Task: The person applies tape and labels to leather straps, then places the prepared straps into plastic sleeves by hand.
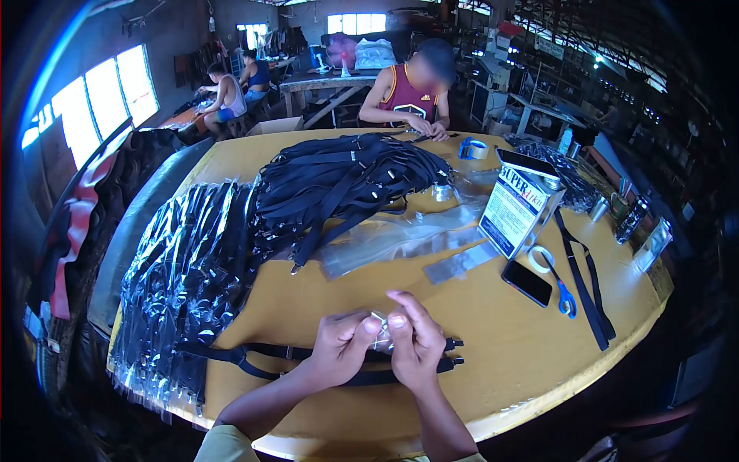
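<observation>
My left hand (342, 345) and my right hand (416, 348) meet at the front middle of the table, both closed. Pinched between their thumbs and fingers is a small, shiny, see-through piece (382, 336) that looks like clear plastic; the fingers hide part of it. Beneath my hands, a pair of black suspenders (258, 362) lies stretched across the yellow tabletop (500, 377). Its joined end points left and its dark clips (456, 353) show at the right. Flat clear plastic sleeves (385, 242) are spread beyond my hands.
Plastic-wrapped black straps (185, 269) cover the left side, beside a heap of loose black suspenders (346, 173). At right stand a labelled can (512, 212), a phone (527, 282), tape (541, 259), blue-handled scissors (566, 299) and another strap (589, 289). A person (408, 96) works across the table.
</observation>
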Demonstrator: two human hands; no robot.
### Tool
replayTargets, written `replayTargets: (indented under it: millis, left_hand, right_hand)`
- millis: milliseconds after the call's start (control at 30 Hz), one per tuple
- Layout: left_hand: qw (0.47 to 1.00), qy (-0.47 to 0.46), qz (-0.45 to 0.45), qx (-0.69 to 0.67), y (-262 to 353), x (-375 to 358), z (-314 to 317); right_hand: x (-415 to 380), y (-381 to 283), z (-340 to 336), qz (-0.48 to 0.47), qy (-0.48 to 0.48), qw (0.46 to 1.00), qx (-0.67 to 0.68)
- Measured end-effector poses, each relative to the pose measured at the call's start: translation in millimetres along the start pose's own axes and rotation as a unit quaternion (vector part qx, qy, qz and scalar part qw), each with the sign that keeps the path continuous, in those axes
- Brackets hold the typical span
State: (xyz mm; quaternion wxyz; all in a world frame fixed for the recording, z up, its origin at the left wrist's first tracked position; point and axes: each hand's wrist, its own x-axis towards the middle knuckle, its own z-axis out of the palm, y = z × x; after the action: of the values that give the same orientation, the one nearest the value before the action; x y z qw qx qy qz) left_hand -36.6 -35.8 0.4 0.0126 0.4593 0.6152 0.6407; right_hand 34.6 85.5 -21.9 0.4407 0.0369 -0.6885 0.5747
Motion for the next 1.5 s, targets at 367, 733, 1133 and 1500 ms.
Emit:
replayTargets:
  millis: [367,733,1133,1500]
  left_hand:
    - [0.998,-0.007,0.007,0.060,0.9,-2.3,-13.7]
    - [0.989,-0.027,0.029,0.142,9.1,-2.7,-13.2]
    - [0.994,0.002,0.050,0.097,5.3,4.9,4.8]
    - [0.903,-0.205,0.052,0.373,-61.1,-8.8,97.6]
  right_hand:
    - [12.8,-5.9,-22.2,0.112,-0.095,0.966,0.212]
    - [12.0,-2.9,-18.8,0.118,-0.060,0.966,0.221]
    - [35.0,-3.4,-79.2,0.036,0.183,0.981,0.061]
    - [83.3,-27.1,-151.4,-0.148,0.358,0.905,0.175]
